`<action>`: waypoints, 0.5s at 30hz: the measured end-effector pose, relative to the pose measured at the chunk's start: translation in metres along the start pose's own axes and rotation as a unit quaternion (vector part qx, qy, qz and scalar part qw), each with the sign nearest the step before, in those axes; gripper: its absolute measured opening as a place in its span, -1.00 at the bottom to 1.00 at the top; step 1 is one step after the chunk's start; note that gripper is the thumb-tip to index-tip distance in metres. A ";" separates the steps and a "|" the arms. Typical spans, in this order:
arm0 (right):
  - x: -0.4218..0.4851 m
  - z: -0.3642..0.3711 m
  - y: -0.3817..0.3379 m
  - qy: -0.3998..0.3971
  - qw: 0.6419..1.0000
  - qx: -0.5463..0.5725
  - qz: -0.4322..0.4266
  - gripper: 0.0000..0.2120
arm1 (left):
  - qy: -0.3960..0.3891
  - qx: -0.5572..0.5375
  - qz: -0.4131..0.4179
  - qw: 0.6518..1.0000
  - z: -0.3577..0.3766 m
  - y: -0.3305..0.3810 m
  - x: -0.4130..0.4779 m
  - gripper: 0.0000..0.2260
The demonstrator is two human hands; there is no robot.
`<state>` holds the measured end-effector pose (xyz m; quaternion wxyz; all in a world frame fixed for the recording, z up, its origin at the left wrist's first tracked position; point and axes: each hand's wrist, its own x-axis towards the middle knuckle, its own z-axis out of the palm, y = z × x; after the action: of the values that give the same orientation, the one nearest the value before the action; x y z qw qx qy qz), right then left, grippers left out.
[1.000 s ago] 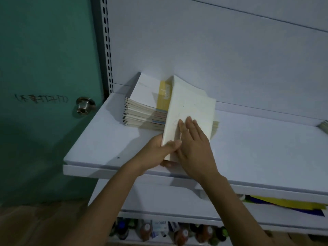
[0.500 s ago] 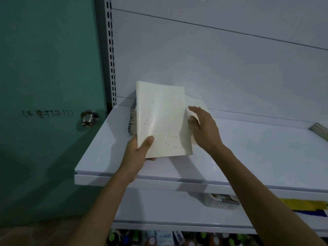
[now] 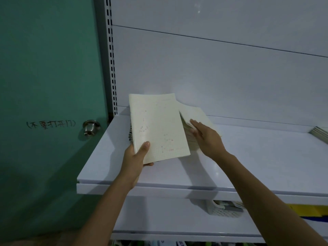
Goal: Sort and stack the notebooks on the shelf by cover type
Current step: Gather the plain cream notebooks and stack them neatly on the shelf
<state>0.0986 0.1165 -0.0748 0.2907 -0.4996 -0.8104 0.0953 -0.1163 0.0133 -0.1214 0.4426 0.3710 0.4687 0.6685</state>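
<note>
cream notebook [image 3: 158,126] is held above the shelf, tilted up with its cover toward the camera, just in front of the notebook stack [image 3: 194,115]. left hand [image 3: 135,161] grips its lower left corner, thumb on the cover, fingers behind. right hand [image 3: 206,139] is apart from it, fingers straight against the stack's right side, gripping nothing. stack sits on the white shelf [image 3: 248,157] toward its back left (mostly hidden by the held notebook). another pile [image 3: 319,133] lies at far right. green door [image 3: 44,68] with knob [image 3: 90,126] to the left.
</note>
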 end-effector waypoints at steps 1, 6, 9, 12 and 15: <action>0.001 -0.002 -0.001 0.013 0.999 0.032 0.020 -0.67 | -0.002 -0.001 -0.001 1.000 0.000 0.000 0.000 -0.75; 0.013 -0.010 -0.004 0.107 0.990 0.046 0.083 -0.69 | -0.008 -0.007 -0.006 1.000 0.000 0.001 0.000 -0.81; 0.012 -0.017 -0.013 0.164 0.979 0.088 0.087 -0.78 | -0.008 -0.004 -0.009 1.000 0.000 0.001 0.000 -0.84; -0.006 -0.014 -0.037 0.216 0.976 0.034 -0.009 -0.71 | -0.009 -0.002 -0.012 1.000 0.000 0.000 0.002 -0.85; -0.035 0.006 -0.059 0.211 0.966 -0.043 -0.145 -0.66 | -0.001 -0.017 -0.022 1.000 0.001 0.000 0.002 -0.81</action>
<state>0.0623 0.0591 -0.0668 0.4441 -0.3973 -0.7979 -0.0910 -0.1165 0.0155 -0.1208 0.4641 0.3534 0.4652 0.6658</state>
